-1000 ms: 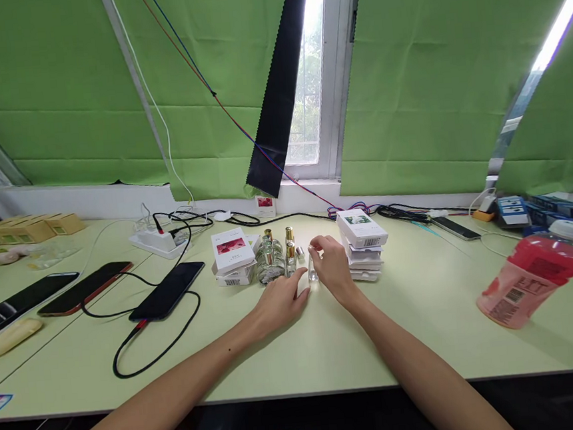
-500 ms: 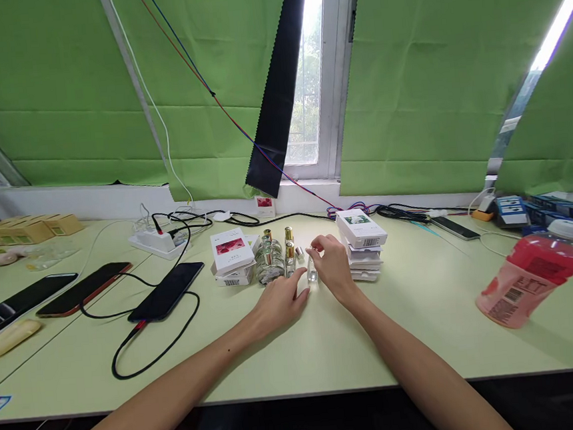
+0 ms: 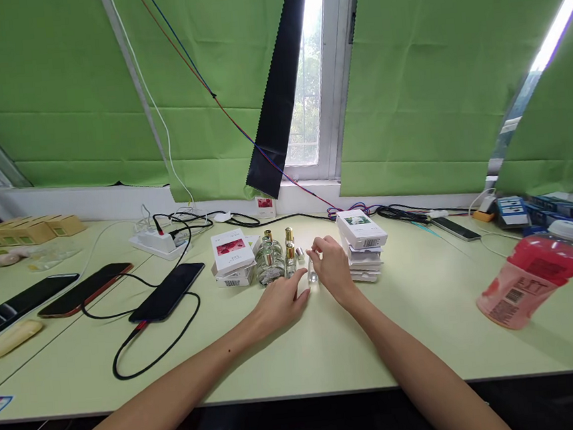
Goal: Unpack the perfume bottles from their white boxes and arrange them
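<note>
My left hand (image 3: 282, 300) rests on the pale table, thumb and fingers apart, holding nothing, just in front of the glass bottles (image 3: 269, 264). My right hand (image 3: 330, 265) has thumb and index finger pinched at the top of a small clear glass vial (image 3: 312, 273), which stands upright on the table. Behind my left fingertips are small gold-topped vials (image 3: 290, 251), with a loose silvery cap (image 3: 299, 253) beside them. White boxes with a red flower picture (image 3: 232, 252) are left of the bottles. A stack of white boxes (image 3: 362, 235) stands right of my right hand.
A phone (image 3: 167, 292) with a black cable, two more phones and a power strip (image 3: 156, 243) lie on the left. A pink drink bottle (image 3: 530, 280) stands on the right. Cables run along the wall, and yellow boxes (image 3: 32, 230) sit at the back left.
</note>
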Tool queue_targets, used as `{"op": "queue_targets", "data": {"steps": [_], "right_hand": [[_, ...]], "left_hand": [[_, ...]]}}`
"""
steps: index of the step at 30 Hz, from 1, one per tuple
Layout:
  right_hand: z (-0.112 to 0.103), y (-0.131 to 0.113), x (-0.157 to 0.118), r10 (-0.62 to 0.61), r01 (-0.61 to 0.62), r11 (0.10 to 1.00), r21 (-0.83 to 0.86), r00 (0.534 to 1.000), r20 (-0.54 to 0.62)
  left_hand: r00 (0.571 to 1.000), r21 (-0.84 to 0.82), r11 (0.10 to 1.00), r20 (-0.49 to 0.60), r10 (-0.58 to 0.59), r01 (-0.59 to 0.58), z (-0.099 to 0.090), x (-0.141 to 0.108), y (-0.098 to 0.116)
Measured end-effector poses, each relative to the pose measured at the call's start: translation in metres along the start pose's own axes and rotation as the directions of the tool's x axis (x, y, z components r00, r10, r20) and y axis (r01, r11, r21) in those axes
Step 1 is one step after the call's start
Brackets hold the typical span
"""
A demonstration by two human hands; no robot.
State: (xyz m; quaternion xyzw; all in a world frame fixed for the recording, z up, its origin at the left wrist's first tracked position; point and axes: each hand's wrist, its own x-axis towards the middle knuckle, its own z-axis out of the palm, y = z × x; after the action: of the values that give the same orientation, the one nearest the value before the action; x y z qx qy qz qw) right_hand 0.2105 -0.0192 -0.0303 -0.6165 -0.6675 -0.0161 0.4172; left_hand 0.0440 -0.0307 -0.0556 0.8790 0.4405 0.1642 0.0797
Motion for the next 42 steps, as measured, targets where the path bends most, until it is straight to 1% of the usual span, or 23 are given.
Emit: {"op": "queue_targets", "data": {"steps": [6,10,19,28,35,39,42], "right_hand": [[0.0,-0.005,-0.003,0.006,-0.004,0.994,-0.112,1.0,0.021],[0.001,-0.008,-0.005,0.008,-0.005,0.988,-0.156,1.0,0.016],[0.006,-0.01,-0.009,-0.005,0.011,0.966,-0.258,1.0,0.023],[0.012,-0.006,-0.01,-0.064,0.067,0.948,-0.312,0.998,0.019],[0.011,-0.012,-0.009,-0.05,0.064,0.928,-0.367,0.998,0.048],[0.011,-0.013,-0.009,-0.052,0.065,0.924,-0.376,0.998,0.047],[0.011,-0.013,-0.008,-0.048,0.07,0.922,-0.382,0.997,0.067]], "left_hand": [[1.0,0.006,1.0,0.004,-0.004,0.004,-0.001,0.0,0.001],[1.0,-0.011,1.0,0.009,-0.01,0.01,-0.001,0.0,0.001],[1.0,0.016,1.0,0.014,-0.004,0.003,0.0,0.001,0.001],[1.0,0.003,1.0,0.022,-0.015,0.015,-0.001,0.001,0.002],[1.0,-0.011,1.0,0.026,-0.017,0.017,0.0,0.002,0.003],[1.0,-0.006,1.0,0.027,-0.013,0.013,0.0,0.001,0.003],[0.999,0.003,1.0,0.03,-0.015,0.015,-0.001,0.001,0.003]]}}
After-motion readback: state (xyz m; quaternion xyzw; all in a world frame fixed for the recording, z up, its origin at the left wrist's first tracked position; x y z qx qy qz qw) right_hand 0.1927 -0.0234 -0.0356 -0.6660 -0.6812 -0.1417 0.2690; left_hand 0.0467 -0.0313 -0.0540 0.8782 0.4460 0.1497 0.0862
